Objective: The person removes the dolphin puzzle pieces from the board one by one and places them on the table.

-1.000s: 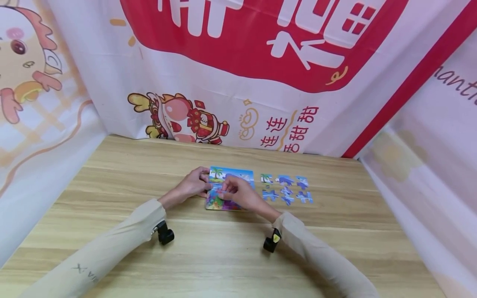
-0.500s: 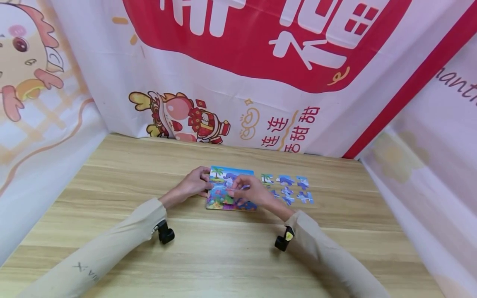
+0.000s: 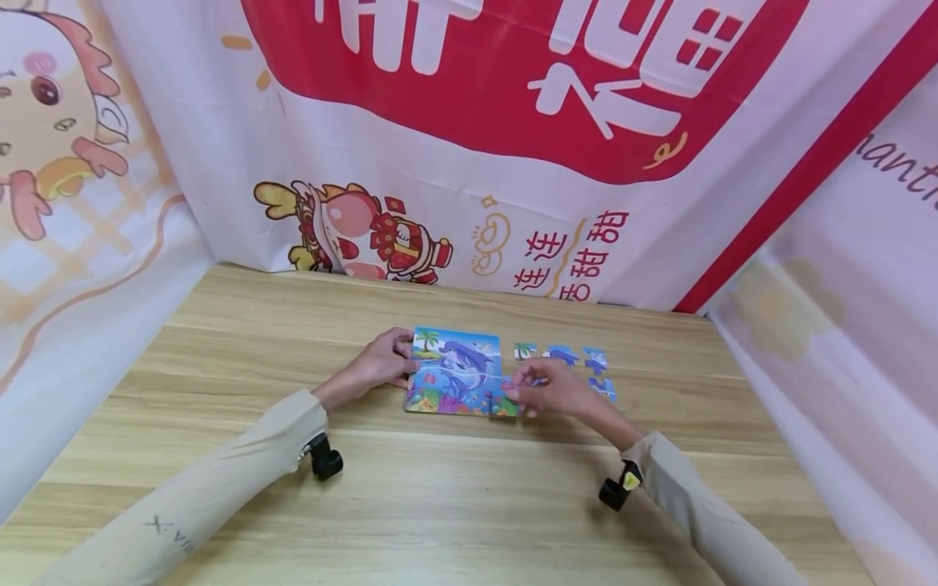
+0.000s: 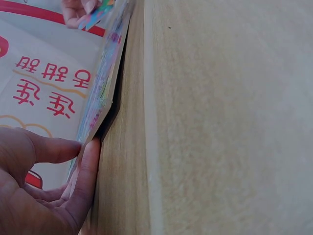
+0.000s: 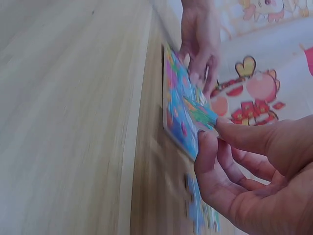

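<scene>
A picture puzzle board (image 3: 458, 366) with a dolphin, a palm and coral lies on the wooden table. My left hand (image 3: 377, 364) holds its left edge between thumb and fingers; in the left wrist view that hand (image 4: 54, 176) pinches the board's corner, and a dark gap shows below the edge. Between thumb and fingertips my right hand (image 3: 553, 387) pinches a puzzle piece (image 5: 200, 113) with green and orange print, just off the board's lower right side. Loose puzzle pieces (image 3: 596, 360) lie right of the board, some hidden behind the right hand.
The wooden table (image 3: 440, 505) runs back to a printed cloth wall (image 3: 454, 203), with more printed cloth at both sides. A small black camera sits on each wrist, the left camera (image 3: 322, 457) and the right camera (image 3: 619, 488).
My right hand has moved right from over the middle of the board, with the puzzle piece between its fingers. The dolphin picture is now uncovered. My left hand has stayed at the left edge.
</scene>
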The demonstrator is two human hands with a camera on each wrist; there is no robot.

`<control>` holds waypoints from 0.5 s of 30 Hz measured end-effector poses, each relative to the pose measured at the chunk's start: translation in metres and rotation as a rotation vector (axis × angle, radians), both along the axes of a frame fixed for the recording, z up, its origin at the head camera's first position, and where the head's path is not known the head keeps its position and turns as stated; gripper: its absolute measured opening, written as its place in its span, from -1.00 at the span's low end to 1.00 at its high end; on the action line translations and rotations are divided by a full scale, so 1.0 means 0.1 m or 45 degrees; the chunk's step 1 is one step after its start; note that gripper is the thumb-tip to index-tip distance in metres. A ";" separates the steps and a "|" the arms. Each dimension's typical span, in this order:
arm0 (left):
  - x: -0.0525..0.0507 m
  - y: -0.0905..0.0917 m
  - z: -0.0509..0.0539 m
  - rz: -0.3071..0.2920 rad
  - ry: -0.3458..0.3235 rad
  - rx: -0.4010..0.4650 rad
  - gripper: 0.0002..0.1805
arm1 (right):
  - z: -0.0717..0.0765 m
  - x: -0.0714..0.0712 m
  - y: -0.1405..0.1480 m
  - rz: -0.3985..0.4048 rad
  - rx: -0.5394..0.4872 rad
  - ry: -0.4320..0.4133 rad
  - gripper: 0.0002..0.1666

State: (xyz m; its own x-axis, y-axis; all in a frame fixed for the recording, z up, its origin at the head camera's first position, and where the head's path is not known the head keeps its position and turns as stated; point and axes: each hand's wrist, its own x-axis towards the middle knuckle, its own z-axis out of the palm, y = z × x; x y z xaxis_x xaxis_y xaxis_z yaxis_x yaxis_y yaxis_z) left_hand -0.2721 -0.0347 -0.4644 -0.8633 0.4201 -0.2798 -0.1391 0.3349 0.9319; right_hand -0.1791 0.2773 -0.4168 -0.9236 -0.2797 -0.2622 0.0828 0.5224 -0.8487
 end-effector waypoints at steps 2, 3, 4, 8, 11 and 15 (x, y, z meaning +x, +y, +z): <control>0.01 0.01 0.00 -0.003 -0.007 -0.003 -0.29 | 0.01 0.05 0.11 -0.001 0.021 0.014 -0.76; 0.01 0.01 0.00 -0.004 -0.010 -0.003 -0.28 | 0.02 0.07 0.17 -0.005 0.037 0.020 -0.76; 0.01 0.01 -0.01 -0.004 -0.013 -0.002 -0.28 | 0.02 0.09 0.21 -0.012 0.047 0.022 -0.76; 0.01 0.02 -0.02 0.000 -0.007 0.001 -0.28 | 0.01 0.17 0.37 -0.026 0.081 0.021 -0.79; 0.01 0.02 -0.01 0.008 -0.004 -0.001 -0.28 | -0.02 0.21 0.42 -0.023 0.092 0.026 -0.81; 0.01 0.02 0.01 0.009 -0.004 -0.003 -0.27 | -0.06 0.25 0.42 -0.062 0.123 0.070 -0.83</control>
State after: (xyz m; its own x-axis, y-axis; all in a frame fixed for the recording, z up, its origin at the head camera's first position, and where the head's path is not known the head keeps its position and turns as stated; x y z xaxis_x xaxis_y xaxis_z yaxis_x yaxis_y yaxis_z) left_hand -0.2706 -0.0331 -0.4631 -0.8655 0.4130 -0.2834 -0.1443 0.3363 0.9306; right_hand -0.1540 0.3189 -0.4230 -0.9491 -0.2100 -0.2347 0.0651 0.5982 -0.7987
